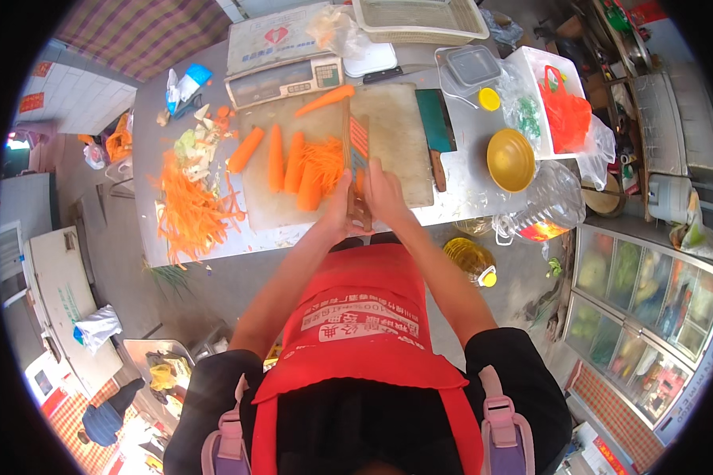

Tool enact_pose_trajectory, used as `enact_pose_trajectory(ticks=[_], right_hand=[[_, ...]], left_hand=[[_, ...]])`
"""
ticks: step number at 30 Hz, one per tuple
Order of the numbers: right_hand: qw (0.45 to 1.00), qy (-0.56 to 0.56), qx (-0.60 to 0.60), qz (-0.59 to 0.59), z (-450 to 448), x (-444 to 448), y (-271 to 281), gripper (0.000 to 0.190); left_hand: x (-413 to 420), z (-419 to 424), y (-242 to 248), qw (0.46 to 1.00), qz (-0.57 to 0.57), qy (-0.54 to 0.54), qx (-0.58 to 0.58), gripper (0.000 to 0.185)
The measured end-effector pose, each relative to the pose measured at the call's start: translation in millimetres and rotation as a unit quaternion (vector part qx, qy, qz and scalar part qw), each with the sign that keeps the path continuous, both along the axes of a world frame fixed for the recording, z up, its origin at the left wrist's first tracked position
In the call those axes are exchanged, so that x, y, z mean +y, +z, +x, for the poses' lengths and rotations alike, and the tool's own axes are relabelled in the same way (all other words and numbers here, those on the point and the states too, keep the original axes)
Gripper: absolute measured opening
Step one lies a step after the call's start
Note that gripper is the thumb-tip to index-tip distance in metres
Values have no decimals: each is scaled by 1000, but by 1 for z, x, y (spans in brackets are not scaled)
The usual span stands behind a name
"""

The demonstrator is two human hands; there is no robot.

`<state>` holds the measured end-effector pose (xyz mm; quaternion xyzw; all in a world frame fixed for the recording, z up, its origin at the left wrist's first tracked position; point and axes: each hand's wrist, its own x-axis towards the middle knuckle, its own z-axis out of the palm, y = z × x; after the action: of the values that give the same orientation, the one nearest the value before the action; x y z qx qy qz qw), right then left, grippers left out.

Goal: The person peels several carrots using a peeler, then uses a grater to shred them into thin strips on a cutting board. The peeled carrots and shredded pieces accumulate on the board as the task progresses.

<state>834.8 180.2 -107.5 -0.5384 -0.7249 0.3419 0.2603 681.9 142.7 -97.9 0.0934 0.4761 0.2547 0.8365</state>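
Observation:
A wooden-framed grater (358, 136) stands tilted on the cutting board (395, 133), its near end close to my body. My left hand (337, 208) grips the lower part of its frame. On the grater's right side, my right hand (385, 190) is closed around a carrot piece (360, 178), mostly hidden by the fingers. Shredded carrot (325, 160) is heaped left of the grater. Several peeled carrots lie around the heap, among them a slim carrot (275, 159) and a thick carrot (309, 195). Another carrot (325, 100) rests at the board's far edge.
A cleaver (435, 127) lies along the board's right edge. Carrot peelings (190, 214) are piled at left. A weighing scale (285, 80) stands behind the board. To the right are a golden bowl (510, 160), a yellow lid (489, 99) and a white foam box (543, 98).

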Motion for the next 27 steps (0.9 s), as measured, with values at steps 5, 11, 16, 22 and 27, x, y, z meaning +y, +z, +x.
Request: enact_pose_trajectory(ticks=[5,11,16,22,27], right_hand=[[997,24,-73,3,-16,76,-31,23],[995,-1,-73,-69,-7,114,-71,31],[994,-11,35,-107,-6,90,-68,33],[994,-46,59,-77,-1,70,-53,31],[978,-74,129,-148,7,-9,18,27]], left_hand=[[-1,-3,10,996,-36,65,44,86],[-5,-7,13,998,-25,52,36,87],[-15,-9,4,996,-20,66,53,88],[-18,4,-2,996,-15,65,64,87],[-16,9,0,995,-15,75,67,85]])
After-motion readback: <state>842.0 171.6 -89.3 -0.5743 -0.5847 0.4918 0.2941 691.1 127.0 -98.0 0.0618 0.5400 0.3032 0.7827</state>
